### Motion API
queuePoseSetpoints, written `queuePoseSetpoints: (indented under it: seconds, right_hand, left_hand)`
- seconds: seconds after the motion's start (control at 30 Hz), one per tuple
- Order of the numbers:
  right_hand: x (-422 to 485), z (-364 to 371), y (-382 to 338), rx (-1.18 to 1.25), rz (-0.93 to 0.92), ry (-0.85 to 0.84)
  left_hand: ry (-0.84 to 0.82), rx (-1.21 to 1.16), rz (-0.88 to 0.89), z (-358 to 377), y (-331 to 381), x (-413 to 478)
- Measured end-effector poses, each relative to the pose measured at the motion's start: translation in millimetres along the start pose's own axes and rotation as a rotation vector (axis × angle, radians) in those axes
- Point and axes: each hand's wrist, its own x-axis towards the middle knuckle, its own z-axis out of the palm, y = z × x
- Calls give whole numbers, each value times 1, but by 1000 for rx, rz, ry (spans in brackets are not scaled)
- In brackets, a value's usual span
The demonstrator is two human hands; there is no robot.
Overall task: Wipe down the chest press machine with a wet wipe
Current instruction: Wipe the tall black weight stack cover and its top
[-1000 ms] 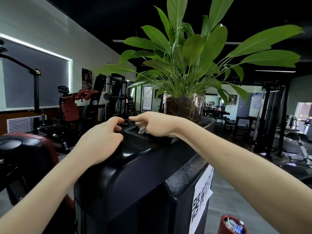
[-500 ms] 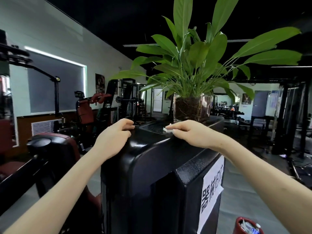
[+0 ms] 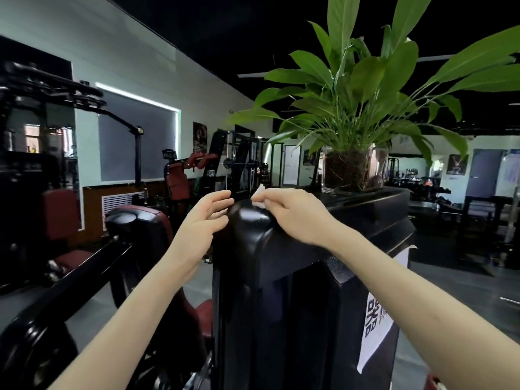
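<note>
The chest press machine's glossy black housing [image 3: 295, 291] fills the lower middle of the head view. My right hand [image 3: 292, 212] rests on its rounded top left corner and pinches a small white wet wipe [image 3: 259, 195] between thumb and fingers, most of it hidden under the hand. My left hand [image 3: 203, 220] hovers just left of that corner with fingers loosely spread, holding nothing. The machine's dark red padded seat and black arm [image 3: 84, 266] lie below left.
A leafy green plant in a glass pot [image 3: 353, 164] stands on the housing's top at the back right. A white paper label [image 3: 378, 316] hangs on the housing's right side. Other gym machines [image 3: 185, 175] line the left wall.
My right hand slid the wipe from the housing's recessed top toward the near left corner. My left hand lifted off the housing and opened. The camera turned left.
</note>
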Motion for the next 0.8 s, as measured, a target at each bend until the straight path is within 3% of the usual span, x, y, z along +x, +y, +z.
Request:
queuePoseSetpoints:
  seconds: [0.1, 0.3, 0.37, 0.47, 0.53, 0.7, 0.8]
  right_hand:
    - [7, 16, -21, -194, -83, -47]
    - [-47, 46, -8, -467, -613, 251]
    - [-53, 40, 0, -426, -532, 302]
    - [-27, 26, -14, -265, -74, 250]
    - [-7, 31, -24, -408, 56, 181]
    - [-18, 68, -35, -661, -332, 245]
    - [-36, 82, -28, -825, -538, 151]
  left_hand:
    - [75, 9, 14, -8, 3, -9]
    - [186, -4, 15, -24, 3, -40]
    - [163, 22, 2, -29, 3, -52]
    - [166, 57, -4, -35, 1, -65]
    - [189, 65, -10, -38, 0, -70]
    - [261, 48, -44, -34, -11, -79]
    - [279, 54, -67, -27, -15, -89]
